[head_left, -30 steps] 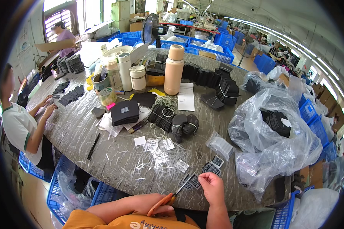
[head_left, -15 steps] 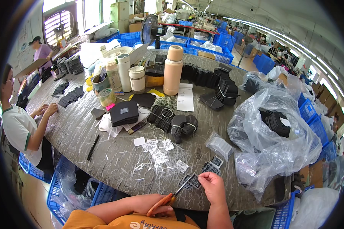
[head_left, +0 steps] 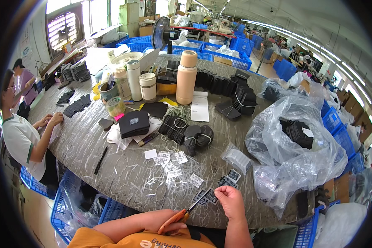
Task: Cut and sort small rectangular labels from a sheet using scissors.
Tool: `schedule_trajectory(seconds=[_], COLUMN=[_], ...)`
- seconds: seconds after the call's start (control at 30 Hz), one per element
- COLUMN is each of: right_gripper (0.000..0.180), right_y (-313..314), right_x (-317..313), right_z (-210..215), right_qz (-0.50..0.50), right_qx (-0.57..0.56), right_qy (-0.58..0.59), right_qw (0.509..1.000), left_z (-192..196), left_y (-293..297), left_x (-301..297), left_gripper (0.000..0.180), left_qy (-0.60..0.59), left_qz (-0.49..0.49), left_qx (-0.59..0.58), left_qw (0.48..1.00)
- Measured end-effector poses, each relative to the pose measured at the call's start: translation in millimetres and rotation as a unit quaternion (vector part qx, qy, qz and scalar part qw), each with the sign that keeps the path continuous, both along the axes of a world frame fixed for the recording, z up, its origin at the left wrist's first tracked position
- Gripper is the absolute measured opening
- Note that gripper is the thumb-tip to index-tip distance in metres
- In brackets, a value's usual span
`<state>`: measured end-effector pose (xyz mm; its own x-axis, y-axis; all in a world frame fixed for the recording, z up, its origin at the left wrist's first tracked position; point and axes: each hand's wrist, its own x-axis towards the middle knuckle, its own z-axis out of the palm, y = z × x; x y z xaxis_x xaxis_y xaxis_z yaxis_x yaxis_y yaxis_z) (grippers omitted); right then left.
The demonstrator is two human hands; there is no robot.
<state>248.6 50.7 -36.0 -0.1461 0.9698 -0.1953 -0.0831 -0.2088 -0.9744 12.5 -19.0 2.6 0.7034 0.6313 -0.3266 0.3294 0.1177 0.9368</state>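
Note:
My left hand (head_left: 169, 220) is closed around orange-handled scissors (head_left: 178, 218), low at the table's near edge. The blades point up and right, reaching a small black printed label (head_left: 211, 196). My right hand (head_left: 230, 201) pinches that label at its right side, thumb and fingertips pressed together. Another black label (head_left: 200, 197) lies beside the blade tips. Just beyond my right hand is a small group of black labels (head_left: 228, 180). Farther left are white printed slips (head_left: 169, 164) among thin whitish offcuts (head_left: 157, 180).
A clear plastic bag (head_left: 293, 165) with black pieces stands right, near a packet (head_left: 237, 158). Banded black pieces (head_left: 173, 129), a peach bottle (head_left: 187, 78), a white tumbler (head_left: 134, 82) and a black fan (head_left: 161, 34) are farther off. A co-worker's hands (head_left: 49, 120) rest at left.
Both my hands, the scissors and the label look the same as before. In the background at left, a person in purple has shifted left and lower.

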Motion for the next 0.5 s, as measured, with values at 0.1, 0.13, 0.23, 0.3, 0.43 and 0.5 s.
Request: schedule_trajectory(seconds=[0.1, 0.13, 0.23, 0.3, 0.43, 0.5], right_gripper=[0.005, 0.005, 0.005, 0.005, 0.006, 0.007], right_y=[0, 1, 1, 2, 3, 3], right_x=[0, 0, 0, 2, 6, 8], right_z=[0, 0, 0, -1, -7, -8], right_qz=[0.001, 0.002, 0.005, 0.01, 0.011, 0.024], right_qx=[-0.002, -0.002, -0.004, -0.009, -0.007, -0.007], right_qy=[0.008, 0.008, 0.005, -0.003, -0.006, -0.011], right_qw=[1.0, 1.0, 1.0, 1.0, 1.0, 1.0], left_z=[-4, -7, -11, -4, -2, -7], left_y=[0, 0, -3, -4, -3, -3], left_x=[-1, -1, -1, 1, 2, 2], left_gripper=[0.04, 0.04, 0.037, 0.036, 0.036, 0.039], left_qy=[0.007, 0.007, -0.02, -0.009, 0.011, -0.02], left_qz=[-0.013, -0.013, 0.009, 0.035, 0.037, 0.029], left_qx=[-0.021, -0.02, -0.048, -0.09, -0.127, -0.119], left_qw=[1.0, 1.0, 0.999, 0.995, 0.991, 0.992])
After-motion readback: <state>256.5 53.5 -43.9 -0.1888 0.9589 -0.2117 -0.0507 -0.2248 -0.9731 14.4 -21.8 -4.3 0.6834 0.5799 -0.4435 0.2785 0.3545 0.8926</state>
